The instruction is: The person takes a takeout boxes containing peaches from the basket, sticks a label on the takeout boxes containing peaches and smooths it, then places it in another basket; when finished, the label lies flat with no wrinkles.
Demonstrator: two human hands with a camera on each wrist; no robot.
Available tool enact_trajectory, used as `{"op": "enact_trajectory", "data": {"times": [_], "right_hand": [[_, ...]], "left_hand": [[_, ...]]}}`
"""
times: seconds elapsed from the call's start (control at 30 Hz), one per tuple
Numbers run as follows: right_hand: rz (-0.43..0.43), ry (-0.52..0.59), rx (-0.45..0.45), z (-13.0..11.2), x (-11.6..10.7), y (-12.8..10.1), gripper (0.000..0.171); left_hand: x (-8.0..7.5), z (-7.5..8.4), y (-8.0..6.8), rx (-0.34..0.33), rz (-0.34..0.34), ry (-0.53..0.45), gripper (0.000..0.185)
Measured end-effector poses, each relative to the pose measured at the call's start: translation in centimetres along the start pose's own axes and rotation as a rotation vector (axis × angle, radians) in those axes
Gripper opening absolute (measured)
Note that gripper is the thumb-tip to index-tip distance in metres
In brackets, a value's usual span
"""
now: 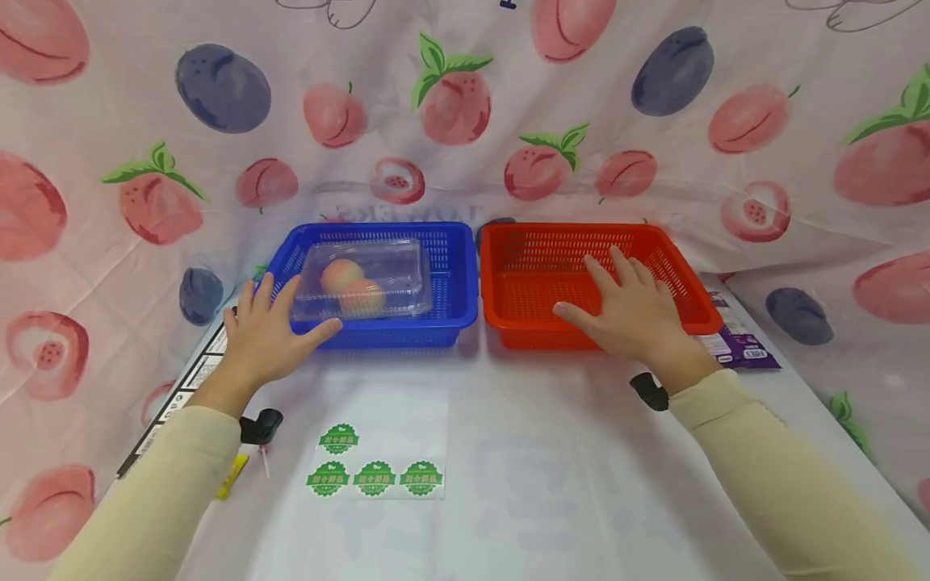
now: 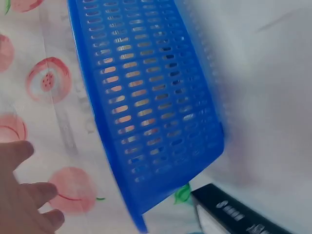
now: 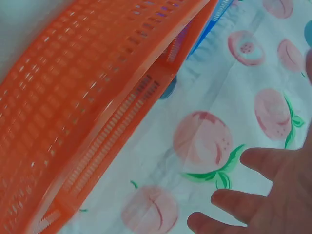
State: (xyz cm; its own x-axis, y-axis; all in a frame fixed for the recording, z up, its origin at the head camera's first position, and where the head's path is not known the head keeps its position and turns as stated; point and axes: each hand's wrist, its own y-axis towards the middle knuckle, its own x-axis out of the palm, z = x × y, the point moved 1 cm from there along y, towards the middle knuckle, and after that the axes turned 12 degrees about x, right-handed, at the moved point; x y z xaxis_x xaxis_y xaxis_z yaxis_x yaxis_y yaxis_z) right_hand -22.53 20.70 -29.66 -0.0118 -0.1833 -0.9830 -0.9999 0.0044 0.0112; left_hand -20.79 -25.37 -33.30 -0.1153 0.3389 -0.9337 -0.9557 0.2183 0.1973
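My left hand (image 1: 267,332) hovers with spread fingers by the front left corner of the blue basket (image 1: 407,335). Inside that basket lies a clear plastic clamshell box (image 1: 395,266) holding two peaches (image 1: 362,297). Over the front right part of the red basket (image 1: 523,332) is my right hand (image 1: 632,311), its fingers spread and nothing in it. Both wrist views show fingers off to the side of a basket, apart from its rim: the blue basket wall (image 2: 146,97) on the left, the red basket wall (image 3: 63,97) on the right.
A sheet with several green round stickers (image 1: 375,478) lies on the white table. A yellow wrapped stick (image 1: 232,476) and a black-and-white box (image 1: 196,375) are at the left. A purple packet (image 1: 748,353) sits right of the red basket. Fruit-print cloth (image 1: 465,186) hangs behind.
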Motion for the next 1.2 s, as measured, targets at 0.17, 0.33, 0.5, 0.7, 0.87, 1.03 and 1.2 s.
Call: {"op": "enact_trajectory", "data": {"times": [0.17, 0.33, 0.5, 0.7, 0.87, 1.03, 1.2], "right_hand": [[0.041, 0.078, -0.011, -1.5, 0.6, 0.5, 0.098], [0.016, 0.190, -0.013, -3.6, 1.3, 1.3, 0.096], [-0.022, 0.341, -0.022, -5.6, 2.1, 2.4, 0.093], [-0.089, 0.545, -0.044, -8.6, 3.5, 3.7, 0.090], [-0.130, 0.653, -0.079, -11.1, 4.4, 4.9, 0.086], [-0.199, 0.714, -0.108, -13.5, 5.3, 5.7, 0.079], [-0.253, 0.702, -0.109, -15.9, 6.2, 6.6, 0.078]], "left_hand": [[0.4, -0.3, -0.2, -0.025, 0.115, -0.105, 0.098], [1.0, -1.0, -0.7, -0.107, 0.246, -0.284, 0.085], [1.6, -1.7, -0.9, -0.239, 0.338, -0.453, 0.079], [2.6, -3.1, -0.8, -0.361, 0.382, -0.559, 0.082], [3.6, -4.5, -0.6, -0.421, 0.391, -0.655, 0.082], [4.7, -5.4, -0.3, -0.470, 0.408, -0.777, 0.080], [5.2, -5.6, 0.2, -0.463, 0.453, -0.810, 0.080]]}}
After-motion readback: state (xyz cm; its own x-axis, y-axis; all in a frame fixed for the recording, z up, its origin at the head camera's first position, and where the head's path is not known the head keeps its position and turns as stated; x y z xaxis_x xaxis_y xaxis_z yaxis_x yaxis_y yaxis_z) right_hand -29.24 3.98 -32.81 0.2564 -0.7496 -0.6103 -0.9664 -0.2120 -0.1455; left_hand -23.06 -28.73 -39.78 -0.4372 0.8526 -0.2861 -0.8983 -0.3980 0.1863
